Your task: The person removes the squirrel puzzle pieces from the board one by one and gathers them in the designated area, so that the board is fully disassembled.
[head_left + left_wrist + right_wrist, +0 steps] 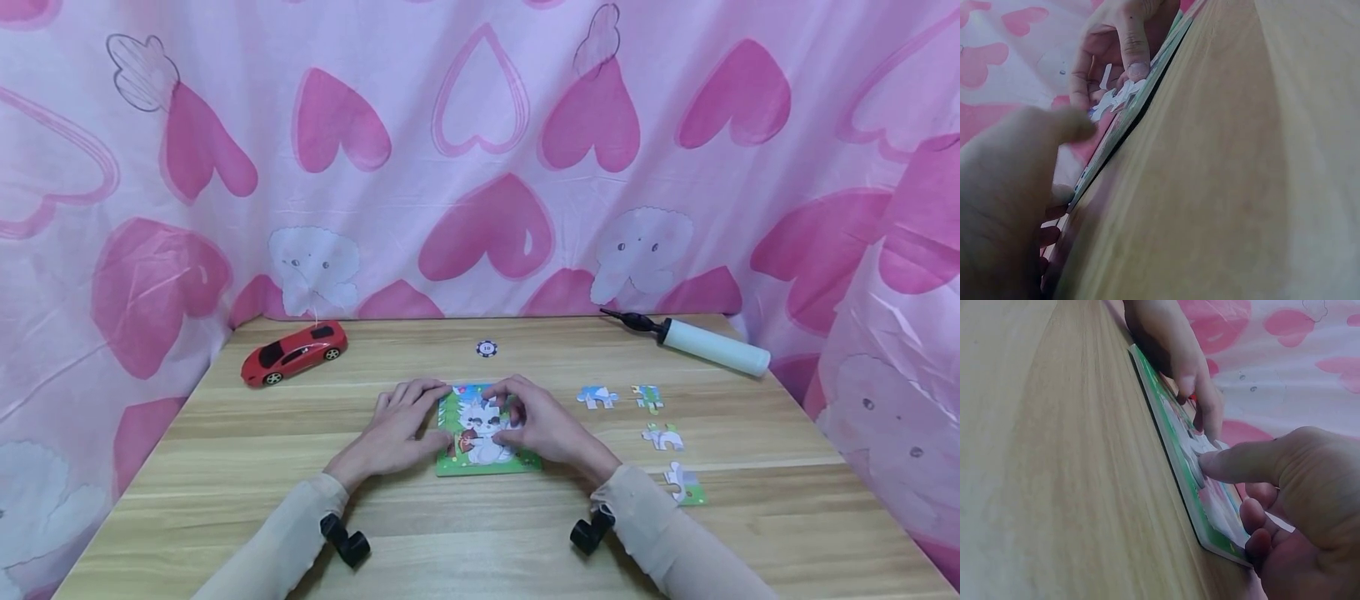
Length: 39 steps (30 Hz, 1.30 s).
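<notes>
A small picture puzzle board (487, 457) with a white cartoon animal on green lies flat at the middle of the wooden table (225, 467). My left hand (408, 421) rests on the board's left edge, fingers spread over it. My right hand (536, 421) lies on the right side. In the right wrist view one straight digit of my right hand (1235, 464) presses a white puzzle piece (1196, 450) down into the board (1166, 419), while the left hand (1175, 350) touches the far edge. The left wrist view shows the same board (1124, 122) edge-on.
Several loose puzzle pieces lie to the right of the board, such as one (597, 397) and another (663, 437). A red toy car (294, 352) stands at the back left, a poker chip (487, 348) behind the board, a white hand pump (701, 343) at the back right. Pink heart curtains surround the table.
</notes>
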Each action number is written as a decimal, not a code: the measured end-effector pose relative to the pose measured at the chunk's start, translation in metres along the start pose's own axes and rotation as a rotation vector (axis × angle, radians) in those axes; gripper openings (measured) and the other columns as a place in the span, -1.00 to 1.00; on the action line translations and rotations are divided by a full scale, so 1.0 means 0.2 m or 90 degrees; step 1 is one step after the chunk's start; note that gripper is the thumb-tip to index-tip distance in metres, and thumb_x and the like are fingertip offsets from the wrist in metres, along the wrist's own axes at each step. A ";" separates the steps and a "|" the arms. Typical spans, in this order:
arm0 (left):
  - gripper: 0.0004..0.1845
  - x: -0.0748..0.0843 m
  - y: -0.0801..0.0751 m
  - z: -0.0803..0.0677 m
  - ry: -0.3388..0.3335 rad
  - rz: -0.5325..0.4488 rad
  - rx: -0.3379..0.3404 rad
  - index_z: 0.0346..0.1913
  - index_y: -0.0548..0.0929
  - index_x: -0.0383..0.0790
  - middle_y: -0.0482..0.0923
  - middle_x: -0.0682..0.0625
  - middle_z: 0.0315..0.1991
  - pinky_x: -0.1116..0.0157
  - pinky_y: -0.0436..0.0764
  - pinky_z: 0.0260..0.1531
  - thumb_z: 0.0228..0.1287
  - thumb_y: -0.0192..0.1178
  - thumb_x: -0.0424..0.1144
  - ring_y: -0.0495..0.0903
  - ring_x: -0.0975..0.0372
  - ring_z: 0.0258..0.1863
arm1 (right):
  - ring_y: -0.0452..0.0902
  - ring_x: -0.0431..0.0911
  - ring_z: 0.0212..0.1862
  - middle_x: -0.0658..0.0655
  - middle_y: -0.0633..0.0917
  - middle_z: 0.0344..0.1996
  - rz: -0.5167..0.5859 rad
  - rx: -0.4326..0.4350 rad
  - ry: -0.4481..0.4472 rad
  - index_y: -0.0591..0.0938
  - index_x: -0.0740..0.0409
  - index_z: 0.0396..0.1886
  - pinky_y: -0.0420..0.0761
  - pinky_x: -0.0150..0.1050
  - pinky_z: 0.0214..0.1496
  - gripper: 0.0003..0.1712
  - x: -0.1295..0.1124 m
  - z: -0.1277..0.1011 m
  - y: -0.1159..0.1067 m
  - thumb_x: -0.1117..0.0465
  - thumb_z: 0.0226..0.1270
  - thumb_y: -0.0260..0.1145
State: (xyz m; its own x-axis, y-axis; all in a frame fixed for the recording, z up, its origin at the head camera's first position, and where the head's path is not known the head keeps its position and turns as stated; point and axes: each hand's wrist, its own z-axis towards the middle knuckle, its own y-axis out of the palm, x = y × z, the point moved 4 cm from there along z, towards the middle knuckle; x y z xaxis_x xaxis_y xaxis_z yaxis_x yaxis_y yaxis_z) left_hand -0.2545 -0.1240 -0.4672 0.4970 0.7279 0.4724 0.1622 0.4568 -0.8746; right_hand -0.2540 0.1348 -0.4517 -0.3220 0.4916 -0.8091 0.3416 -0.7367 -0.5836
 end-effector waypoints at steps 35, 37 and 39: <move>0.33 -0.01 0.01 0.00 0.016 0.014 -0.021 0.75 0.31 -0.06 0.22 -0.02 0.69 -0.14 0.28 0.37 0.02 0.52 0.58 0.20 -0.03 0.64 | 0.55 0.00 -0.14 0.22 0.67 0.00 -0.034 0.070 -0.028 0.65 0.10 0.51 0.56 -0.29 -0.17 -0.28 -0.04 -0.12 -0.43 0.34 0.37 0.62; 0.33 -0.01 0.01 0.00 0.015 0.014 -0.021 0.75 0.31 -0.06 0.22 -0.02 0.69 -0.13 0.28 0.36 0.02 0.52 0.58 0.20 -0.03 0.64 | 0.56 0.01 -0.15 0.21 0.68 -0.07 -0.047 0.077 -0.029 0.65 0.10 0.51 0.56 -0.30 -0.17 -0.28 -0.03 -0.14 -0.46 0.32 0.37 0.63; 0.32 -0.01 0.01 -0.01 0.013 0.013 -0.021 0.75 0.32 -0.06 0.23 -0.03 0.69 -0.14 0.28 0.36 0.02 0.52 0.57 0.21 -0.04 0.63 | 0.58 0.05 -0.16 0.17 0.68 -0.09 -0.065 0.087 -0.033 0.66 0.09 0.50 0.57 -0.29 -0.15 -0.29 -0.02 -0.16 -0.50 0.31 0.37 0.64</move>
State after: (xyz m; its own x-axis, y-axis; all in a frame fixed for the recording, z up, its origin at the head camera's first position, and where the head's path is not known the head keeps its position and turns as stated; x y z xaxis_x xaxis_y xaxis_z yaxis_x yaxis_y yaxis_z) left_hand -0.2546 -0.1257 -0.4699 0.5181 0.7260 0.4522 0.1790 0.4249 -0.8873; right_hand -0.2583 0.2209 -0.3916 -0.3952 0.5446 -0.7398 0.1824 -0.7428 -0.6442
